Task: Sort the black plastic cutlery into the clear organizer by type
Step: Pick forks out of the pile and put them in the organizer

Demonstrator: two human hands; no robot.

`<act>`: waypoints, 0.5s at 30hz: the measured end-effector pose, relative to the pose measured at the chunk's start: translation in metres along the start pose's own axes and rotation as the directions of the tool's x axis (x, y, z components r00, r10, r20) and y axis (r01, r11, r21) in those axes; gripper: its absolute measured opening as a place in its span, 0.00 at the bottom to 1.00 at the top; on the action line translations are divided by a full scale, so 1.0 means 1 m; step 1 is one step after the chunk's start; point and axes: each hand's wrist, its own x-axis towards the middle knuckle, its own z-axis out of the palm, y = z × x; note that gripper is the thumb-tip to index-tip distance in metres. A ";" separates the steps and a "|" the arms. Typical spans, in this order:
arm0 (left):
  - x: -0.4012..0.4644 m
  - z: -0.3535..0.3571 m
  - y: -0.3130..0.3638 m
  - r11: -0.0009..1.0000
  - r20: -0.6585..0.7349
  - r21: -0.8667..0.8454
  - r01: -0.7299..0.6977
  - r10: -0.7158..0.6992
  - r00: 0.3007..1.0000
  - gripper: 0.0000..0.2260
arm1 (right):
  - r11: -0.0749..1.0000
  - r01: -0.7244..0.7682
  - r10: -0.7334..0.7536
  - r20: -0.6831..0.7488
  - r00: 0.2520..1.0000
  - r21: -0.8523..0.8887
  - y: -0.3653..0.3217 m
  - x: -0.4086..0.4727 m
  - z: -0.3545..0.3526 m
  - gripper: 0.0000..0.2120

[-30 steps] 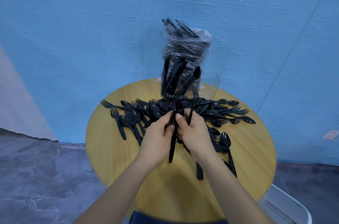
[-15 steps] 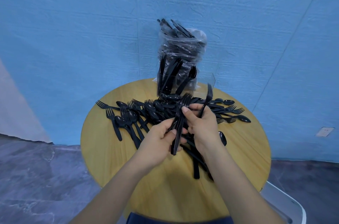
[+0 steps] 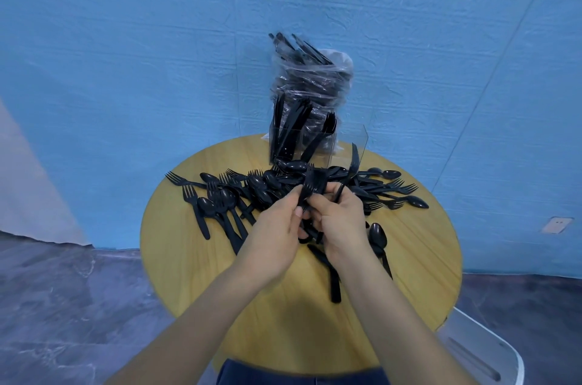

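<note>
Left hand (image 3: 277, 227) pinches a bundle of forks (image 3: 310, 186); right hand (image 3: 341, 221) grips one upright fork (image 3: 352, 164); the clear organizer (image 3: 315, 145) stands at the surface's (image 3: 189, 274) far edge.

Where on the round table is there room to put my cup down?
Bare wood shows along the table's near-left edge, below the forks, and at the right edge past the lone spoon. The middle, before the clear organizer, is crowded with cutlery.
</note>
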 end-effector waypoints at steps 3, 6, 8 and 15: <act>0.000 0.005 -0.003 0.980 -0.007 0.196 -0.022 0.024 1.000 0.23 | 0.999 -0.027 0.028 0.020 0.999 -0.026 0.000 -0.005 0.001 0.06; -0.002 0.007 -0.007 0.929 -0.025 0.369 0.039 -0.032 0.999 0.29 | 0.995 -0.044 0.053 0.106 0.993 -0.084 0.000 -0.009 -0.004 0.09; -0.004 0.007 -0.006 0.892 -0.042 0.449 0.056 -0.042 0.998 0.31 | 0.995 -0.057 0.069 0.167 0.984 -0.077 -0.001 -0.011 -0.006 0.09; -0.007 0.011 -0.008 0.920 -0.006 0.392 -0.007 0.010 1.000 0.25 | 0.984 -0.013 0.027 0.073 0.997 -0.180 0.001 -0.009 -0.010 0.09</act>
